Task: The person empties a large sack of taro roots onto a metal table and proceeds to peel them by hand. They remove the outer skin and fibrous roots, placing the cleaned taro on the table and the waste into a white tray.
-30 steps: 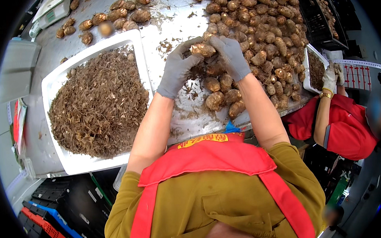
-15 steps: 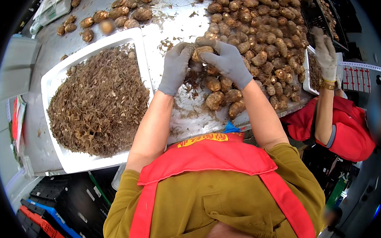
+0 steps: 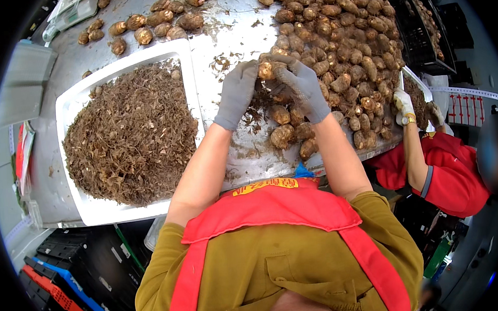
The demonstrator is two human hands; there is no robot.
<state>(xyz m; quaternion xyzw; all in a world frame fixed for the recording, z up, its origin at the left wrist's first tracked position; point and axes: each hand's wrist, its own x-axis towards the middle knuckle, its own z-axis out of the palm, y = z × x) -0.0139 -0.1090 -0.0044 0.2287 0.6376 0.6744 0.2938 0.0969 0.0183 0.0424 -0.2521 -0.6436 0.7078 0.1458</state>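
A brown taro corm (image 3: 266, 70) with a pale patch is held between my two grey-gloved hands, above the metal table. My left hand (image 3: 238, 92) closes on it from the left, fingertips pressed to its side. Curled round its right side, my right hand (image 3: 303, 88) grips it too. Below the hands lie dark fibrous scraps (image 3: 252, 115) and several loose taros (image 3: 282, 135). A large heap of taros (image 3: 339, 55) spreads to the right and beyond my right hand.
At the left a white foam box (image 3: 194, 96) is full of brown fibrous peelings (image 3: 129, 133). Several taros (image 3: 163, 16) lie at the far left. A co-worker's gloved hand (image 3: 404, 103) is by another white box (image 3: 417, 79) on the right. A black crate (image 3: 417, 39) stands beyond it.
The taro has been turned between my hands and now shows a pale patch. At the right the co-worker's raised hand has come down to the box. A blurred taro at the far left has come to rest.
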